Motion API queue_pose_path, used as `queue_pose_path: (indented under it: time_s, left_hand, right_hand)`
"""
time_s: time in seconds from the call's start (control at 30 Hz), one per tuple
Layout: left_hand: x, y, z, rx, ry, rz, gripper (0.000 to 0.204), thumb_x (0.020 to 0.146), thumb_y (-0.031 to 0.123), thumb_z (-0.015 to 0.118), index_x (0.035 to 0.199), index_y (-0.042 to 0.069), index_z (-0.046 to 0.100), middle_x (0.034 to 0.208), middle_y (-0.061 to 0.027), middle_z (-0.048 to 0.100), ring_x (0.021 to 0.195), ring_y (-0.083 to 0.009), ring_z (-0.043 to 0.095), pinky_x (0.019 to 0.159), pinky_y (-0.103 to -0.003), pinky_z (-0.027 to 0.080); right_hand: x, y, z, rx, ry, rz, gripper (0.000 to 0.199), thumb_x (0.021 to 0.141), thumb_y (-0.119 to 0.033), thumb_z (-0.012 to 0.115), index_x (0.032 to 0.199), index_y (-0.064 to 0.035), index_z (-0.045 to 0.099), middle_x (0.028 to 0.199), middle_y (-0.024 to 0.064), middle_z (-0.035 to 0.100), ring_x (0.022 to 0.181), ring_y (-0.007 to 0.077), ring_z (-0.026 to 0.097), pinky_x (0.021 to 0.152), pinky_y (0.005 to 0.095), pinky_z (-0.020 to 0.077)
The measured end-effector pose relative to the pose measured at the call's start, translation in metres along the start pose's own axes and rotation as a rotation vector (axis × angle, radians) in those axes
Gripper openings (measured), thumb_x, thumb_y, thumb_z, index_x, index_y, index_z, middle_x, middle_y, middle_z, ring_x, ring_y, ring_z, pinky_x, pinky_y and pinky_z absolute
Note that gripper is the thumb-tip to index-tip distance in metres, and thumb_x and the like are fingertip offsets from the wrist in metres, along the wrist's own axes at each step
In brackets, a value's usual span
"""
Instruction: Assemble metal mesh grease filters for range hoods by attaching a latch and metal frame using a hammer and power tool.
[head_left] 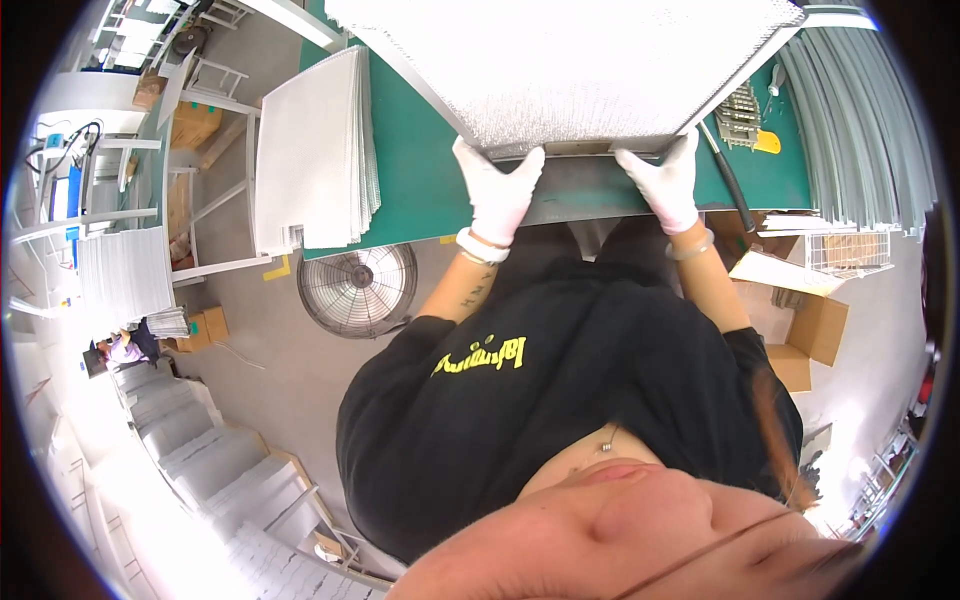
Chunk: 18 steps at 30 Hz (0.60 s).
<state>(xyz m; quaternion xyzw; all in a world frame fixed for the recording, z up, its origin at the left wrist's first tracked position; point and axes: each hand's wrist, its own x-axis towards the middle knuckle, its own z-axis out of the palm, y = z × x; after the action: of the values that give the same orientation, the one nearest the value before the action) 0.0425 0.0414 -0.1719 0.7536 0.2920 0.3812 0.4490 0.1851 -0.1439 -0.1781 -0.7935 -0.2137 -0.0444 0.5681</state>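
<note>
A large white pleated filter panel (570, 60) in a thin metal frame lies on the green table (420, 160). Both my hands wear white gloves. My left hand (497, 195) grips the panel's near edge at its left corner, thumb on top. My right hand (665, 182) grips the same edge further right, close to the panel's right corner. Both forearms reach up from my black-shirted body below.
A stack of white sheets (315, 150) sits at the table's left end. A round floor fan (358, 288) stands below it. Small tools and a yellow item (765, 142) lie right of the panel. Cardboard boxes (815, 330) and a wire basket (845, 250) stand at right.
</note>
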Motion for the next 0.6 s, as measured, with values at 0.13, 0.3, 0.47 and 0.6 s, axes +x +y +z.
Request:
queue_pose_path:
  time_s: [0.13, 0.3, 0.47, 0.6]
  left_hand:
    - [0.06, 0.058, -0.043, -0.481, -0.017, 0.427, 0.075, 0.083, 0.017, 0.08, 0.141, -0.005, 0.036, 0.125, -0.0124, 0.049, 0.115, -0.0223, 0.049, 0.107, -0.038, 0.038]
    - [0.117, 0.136, -0.082, -0.43, -0.13, 0.428, 0.041, 0.087, 0.0, 0.065, 0.127, -0.002, 0.057, 0.104, -0.0077, 0.065, 0.078, -0.0121, 0.062, 0.07, -0.022, 0.052]
    - [0.101, 0.119, -0.077, -0.367, 0.025, 0.707, 0.031, 0.087, -0.001, 0.063, 0.117, -0.003, 0.063, 0.1, -0.0107, 0.068, 0.087, -0.0161, 0.069, 0.074, -0.025, 0.054]
    - [0.086, 0.138, -0.066, -0.602, -0.057, 0.615, 0.014, 0.087, 0.008, 0.072, 0.097, -0.001, 0.067, 0.081, -0.0103, 0.067, 0.076, -0.0224, 0.069, 0.076, -0.039, 0.056]
  right_hand:
    - [0.054, -0.049, -0.061, 0.483, -0.16, -0.08, 0.049, 0.086, -0.012, 0.072, 0.129, -0.0002, 0.052, 0.114, 0.0052, 0.058, 0.102, 0.0141, 0.055, 0.093, 0.0255, 0.044]
    - [0.13, -0.102, -0.122, -0.33, 0.092, -0.765, 0.021, 0.1, -0.011, 0.058, 0.117, 0.001, 0.062, 0.098, 0.0056, 0.065, 0.086, 0.0151, 0.06, 0.074, 0.0269, 0.0493]
    - [0.098, -0.099, -0.094, 0.189, 0.066, -0.498, 0.022, 0.103, -0.017, 0.056, 0.11, 0.0021, 0.063, 0.099, 0.0117, 0.067, 0.092, 0.0211, 0.063, 0.085, 0.0341, 0.0502]
    - [0.071, -0.116, -0.092, 0.57, 0.0, -0.443, 0.019, 0.102, -0.02, 0.058, 0.101, -0.001, 0.062, 0.093, 0.014, 0.065, 0.085, 0.0273, 0.061, 0.078, 0.0381, 0.0493]
